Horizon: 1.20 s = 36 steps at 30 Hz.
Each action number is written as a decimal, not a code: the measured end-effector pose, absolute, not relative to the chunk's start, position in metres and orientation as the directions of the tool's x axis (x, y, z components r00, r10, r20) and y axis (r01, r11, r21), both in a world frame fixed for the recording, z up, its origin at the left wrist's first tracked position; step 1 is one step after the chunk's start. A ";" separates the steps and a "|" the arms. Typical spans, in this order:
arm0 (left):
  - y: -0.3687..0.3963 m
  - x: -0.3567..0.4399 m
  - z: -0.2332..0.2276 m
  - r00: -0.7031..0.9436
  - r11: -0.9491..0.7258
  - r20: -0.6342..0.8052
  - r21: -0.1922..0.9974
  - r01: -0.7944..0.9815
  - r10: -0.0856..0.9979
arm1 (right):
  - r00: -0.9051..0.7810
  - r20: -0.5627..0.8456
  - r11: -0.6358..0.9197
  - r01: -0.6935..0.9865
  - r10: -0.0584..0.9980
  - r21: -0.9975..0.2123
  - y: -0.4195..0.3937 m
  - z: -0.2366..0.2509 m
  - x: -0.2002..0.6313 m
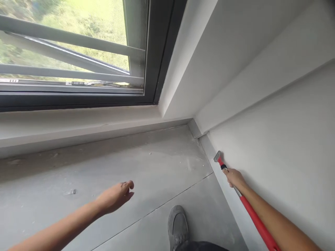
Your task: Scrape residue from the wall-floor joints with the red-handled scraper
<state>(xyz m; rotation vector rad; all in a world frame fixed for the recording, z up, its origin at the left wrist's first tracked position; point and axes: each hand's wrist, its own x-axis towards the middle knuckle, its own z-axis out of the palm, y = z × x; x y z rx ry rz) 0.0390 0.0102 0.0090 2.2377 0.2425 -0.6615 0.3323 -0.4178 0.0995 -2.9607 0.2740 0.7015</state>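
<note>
My right hand is wrapped round the metal shaft of a long-handled scraper, close below its head. The scraper has a red grip, a black collar and a small flat metal head. That head is at the grey skirting along the right wall; whether it touches cannot be told. Over the floor on the left hangs my left hand. Its fingers are loosely curled, with a gap between thumb and forefinger, and nothing shows in it.
Grey floor tiles carry dusty marks and small white crumbs. A dark-framed window with rails stands above a white ledge. White walls rise on the right. My grey shoe is at the bottom middle.
</note>
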 end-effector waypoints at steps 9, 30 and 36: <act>0.013 0.038 0.006 0.860 -0.672 -0.508 0.653 0.349 -0.046 | 0.890 -0.416 -0.969 -0.235 -0.185 -0.072 -0.415 0.089 0.333; 0.019 0.031 0.006 0.850 -0.680 -0.526 0.639 0.360 -0.044 | 0.898 -0.419 -0.987 -0.157 -0.134 -0.019 -0.411 0.063 0.326; 0.025 0.028 -0.001 0.861 -0.680 -0.509 0.636 0.365 -0.014 | 0.905 -0.390 -0.974 -0.212 -0.168 -0.073 -0.440 0.077 0.310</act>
